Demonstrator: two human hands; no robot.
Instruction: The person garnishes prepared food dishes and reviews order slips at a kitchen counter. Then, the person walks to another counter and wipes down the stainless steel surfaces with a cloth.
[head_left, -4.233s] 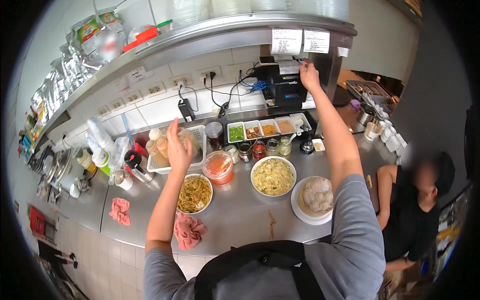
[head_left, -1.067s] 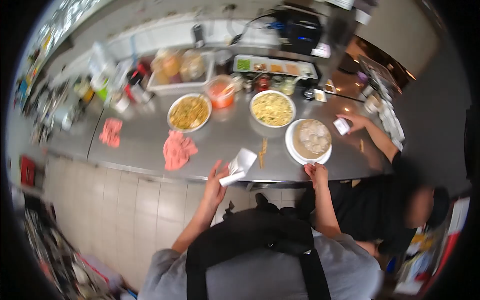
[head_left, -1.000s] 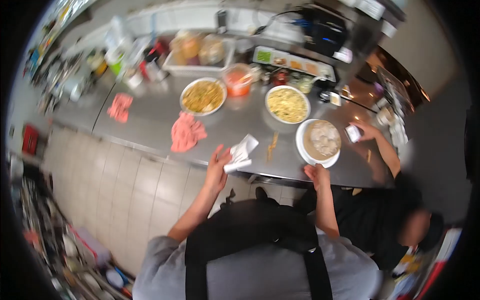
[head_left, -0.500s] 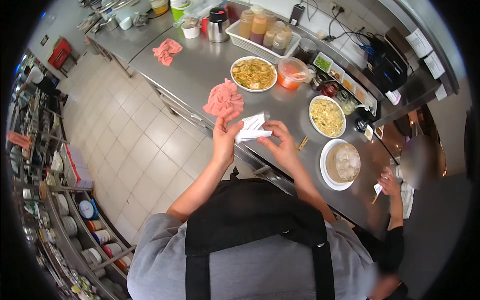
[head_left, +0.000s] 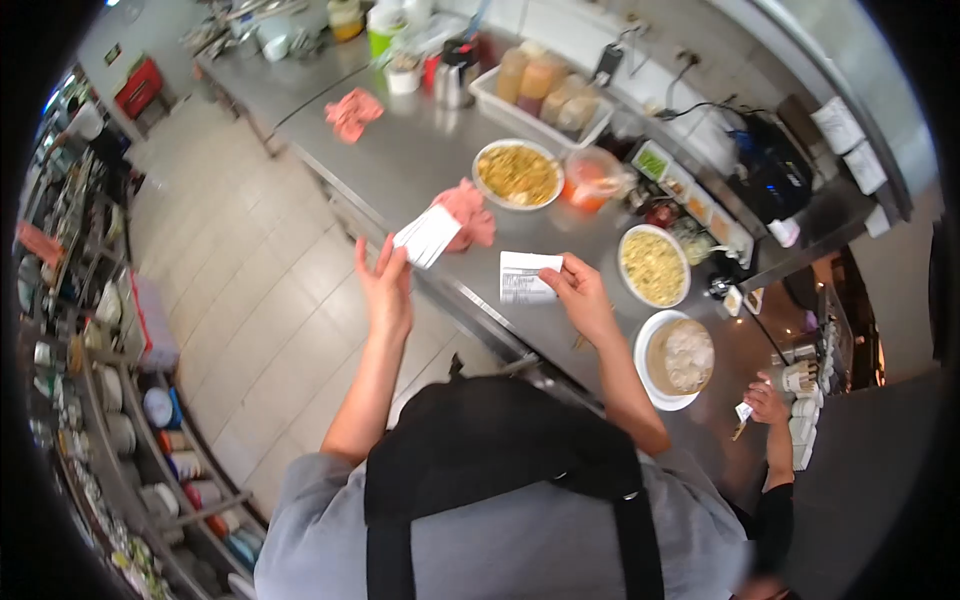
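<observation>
My left hand [head_left: 386, 285] pinches a white paper slip [head_left: 428, 237] with dark lines on it, held over the counter's front edge. Between the thumb and fingers of my right hand [head_left: 588, 298] is a printed receipt [head_left: 527, 280], its text facing up. The two papers are apart. Behind the left slip lies a crumpled pink cloth [head_left: 474, 214], partly hidden. Right of my right hand stand a bowl of yellow rice-like food [head_left: 655, 266] and a round steamer with pale dumplings [head_left: 688, 357] on a white plate [head_left: 657, 395].
A noodle bowl [head_left: 518, 174] and a tub of orange-red sauce [head_left: 588, 182] stand farther back. Beyond them is a white basket [head_left: 560, 122] of sauce bottles. Another person's hand [head_left: 768, 402] holds a paper-tipped stick at right. Shelves of dishes [head_left: 115, 390] line the left.
The papers, together between both hands before, are now separated. My left hand moved left with one slip; my right hand keeps the receipt. The view shifted slightly.
</observation>
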